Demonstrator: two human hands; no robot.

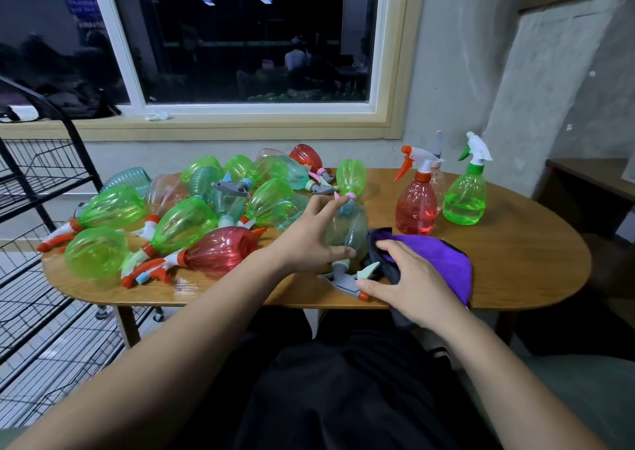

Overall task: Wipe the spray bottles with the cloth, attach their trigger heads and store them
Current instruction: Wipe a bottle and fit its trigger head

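Person seated at an oval wooden table (515, 264), both forearms reaching over the near edge.

Left hand (309, 233): clamped on a pale teal spray bottle (347, 226), with the fingers over its far end and the thumb at its near shoulder. The bottle lies on its side near the front edge. Its grey trigger head (343, 277) is fitted and points toward the person.

Right hand (412, 284): fingers spread and lying flat on the purple cloth (436, 257), not gripping it. The thumb touches the orange nozzle tip of the grey trigger head. The cloth sits just right of the held bottle, touching it, with a dark edge folded up.

Surroundings:
- Pile of lying bottles (185, 222) crowds the left and centre of the table. They are mostly green, some teal or clear, and most carry trigger heads.
- A red lying bottle (220, 248) sits just left of the left wrist.
- A green bottle with pink collar (351, 176) lies just beyond the held bottle, close to the left fingertips.
- Upright at right, apart from the pile: red bottle with orange trigger (416, 209), green bottle with green trigger (464, 198), and a pale clear bottle (438, 178) behind and between them.
- Black wire rack (34, 188) stands left of the table.
- Dark window (240, 37) behind, with a small white crumpled item (157, 115) on its sill.
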